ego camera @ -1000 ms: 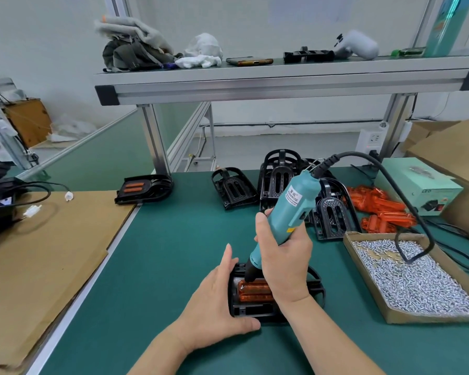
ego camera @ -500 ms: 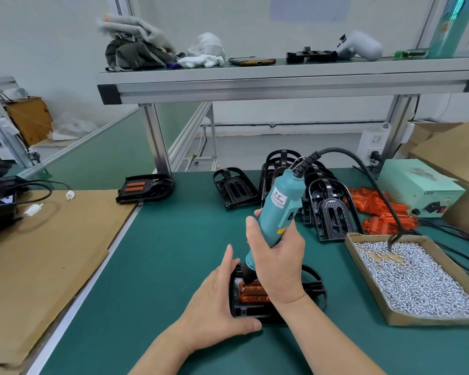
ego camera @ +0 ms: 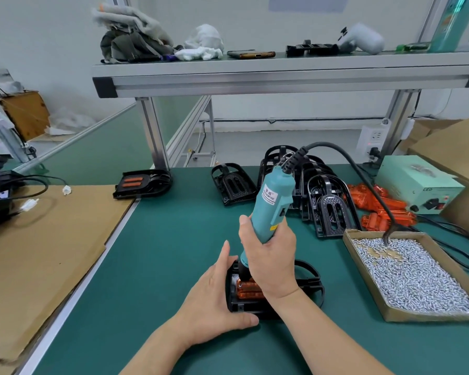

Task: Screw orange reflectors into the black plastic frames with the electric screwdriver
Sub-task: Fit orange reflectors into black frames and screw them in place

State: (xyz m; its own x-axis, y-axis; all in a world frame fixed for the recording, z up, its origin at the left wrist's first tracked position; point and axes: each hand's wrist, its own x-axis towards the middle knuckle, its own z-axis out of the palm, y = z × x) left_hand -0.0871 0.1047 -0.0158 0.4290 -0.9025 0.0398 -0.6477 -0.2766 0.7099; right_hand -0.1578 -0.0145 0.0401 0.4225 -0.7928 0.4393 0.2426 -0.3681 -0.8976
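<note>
Orange reflectors (ego camera: 251,289) sit in the black frame (ego camera: 306,282) just before you. Your left hand (ego camera: 214,301) lies open, fingers straight against that frame's left and near edges. Your right hand (ego camera: 271,255) is wrapped round the screwdriver (ego camera: 272,204), nose down at the reflectors' left end. Right of the frame lies the screw tray (ego camera: 428,316); beyond the frame, spare frames (ego camera: 328,207) and loose reflectors (ego camera: 377,204).

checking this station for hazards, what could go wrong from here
The left hand braces the black frame beside the electric screwdriver tip; a slip could jab a finger. The cord dips into the screw tray, so a tug from the right hand could scatter screws.
</note>
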